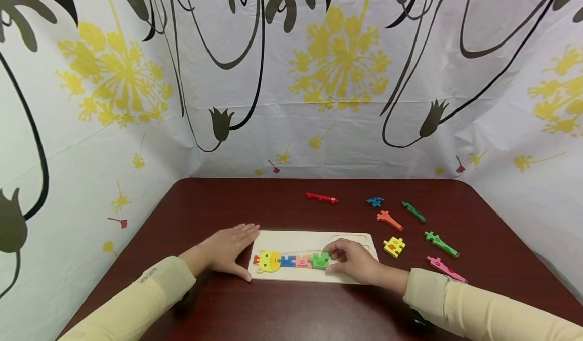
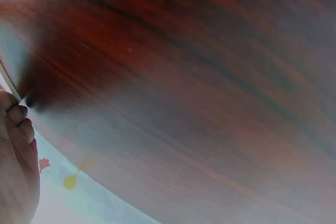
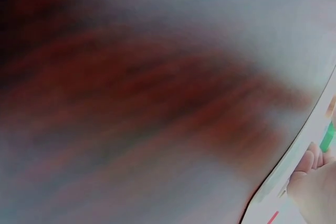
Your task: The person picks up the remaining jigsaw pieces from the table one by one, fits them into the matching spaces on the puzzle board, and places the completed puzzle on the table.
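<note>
While the right hand (image 1: 357, 261) pinches a green jigsaw piece (image 1: 320, 261) between thumb and fingers, it hides that piece's right edge and much of the right end of the wooden puzzle board (image 1: 291, 240). Whether the green piece is seated or slightly raised cannot be told. The board lies flat on the dark counter (image 1: 282, 310), its long axis running left to right. Along it stretches the row: yellow giraffe head (image 1: 267, 262) leftmost, horns pointing left, then a blue piece (image 1: 287, 261), a pink piece (image 1: 302, 261) and the green one. The left hand (image 1: 232, 250) has straight fingers and the thumb spread away, resting at the board's left edge. To the right, a long pink piece (image 1: 445, 268) slants down and rightward, its lower end right by the sleeve (image 1: 437, 293). Both wrist views are blurred; each hand is cut off by the frame, the right one beside a green sliver.
</note>
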### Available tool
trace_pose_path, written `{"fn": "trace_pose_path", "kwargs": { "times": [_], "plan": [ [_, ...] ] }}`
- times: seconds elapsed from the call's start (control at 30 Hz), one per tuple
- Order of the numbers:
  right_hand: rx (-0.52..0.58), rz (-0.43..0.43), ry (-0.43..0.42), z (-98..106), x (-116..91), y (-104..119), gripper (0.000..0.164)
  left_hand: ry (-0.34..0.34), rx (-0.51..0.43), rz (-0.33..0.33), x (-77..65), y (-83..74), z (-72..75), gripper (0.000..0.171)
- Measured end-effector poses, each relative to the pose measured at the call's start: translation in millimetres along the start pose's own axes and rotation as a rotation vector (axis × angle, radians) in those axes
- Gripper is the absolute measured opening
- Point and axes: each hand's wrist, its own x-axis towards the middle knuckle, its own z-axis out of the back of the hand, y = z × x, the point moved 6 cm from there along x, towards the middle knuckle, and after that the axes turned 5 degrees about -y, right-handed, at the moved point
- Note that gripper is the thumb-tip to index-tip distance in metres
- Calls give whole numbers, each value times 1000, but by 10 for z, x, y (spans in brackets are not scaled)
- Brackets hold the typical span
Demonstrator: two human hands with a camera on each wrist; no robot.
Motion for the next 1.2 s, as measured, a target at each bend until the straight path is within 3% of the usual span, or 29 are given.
{"fn": "trace_pose_path", "kwargs": {
  "times": [1.2],
  "plan": [
    [-86, 39, -3, -14, 13, 43, 32, 8, -15, 10, 2, -4, 8, 120]
  ]
}}
